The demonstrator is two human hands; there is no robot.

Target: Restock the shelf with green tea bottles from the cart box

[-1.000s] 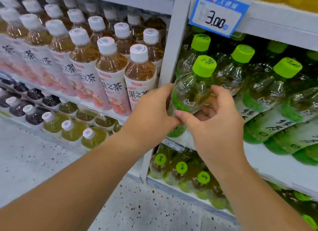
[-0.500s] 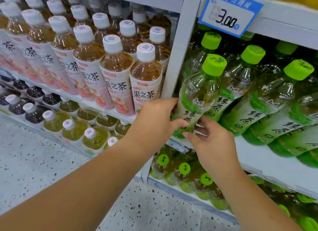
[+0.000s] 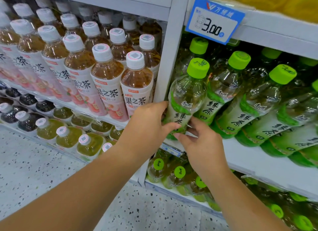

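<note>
Grip first: your left hand (image 3: 148, 126) is wrapped round the lower label of the green tea bottle (image 3: 186, 100), thumb across the front. Your right hand (image 3: 203, 144) cups its base from below and from the right, fingers curled against the plastic. Both hands are closed on that one bottle, neither free.

The bottle is at the far left end of the shelf (image 3: 258, 163), in the front row. One side is close against the white upright post (image 3: 169, 58) and the other touches the neighbouring bottle (image 3: 222, 95). It tilts slightly, its green cap (image 3: 197, 68) leaning right (the wide lens may add to that lean).

I judge the two-handed hold is for steering: one hand turns the label to face out, the other guides the base into the narrow slot between post and neighbour. Whether the base sits fully on the shelf board I cannot tell, because your fingers hide it. Placing looks nearly finished; you need only seat it flat, then let go without nudging the row.

White-capped fruit tea bottles (image 3: 136, 88) fill the bay left of the post. The cart box is out of view.
</note>
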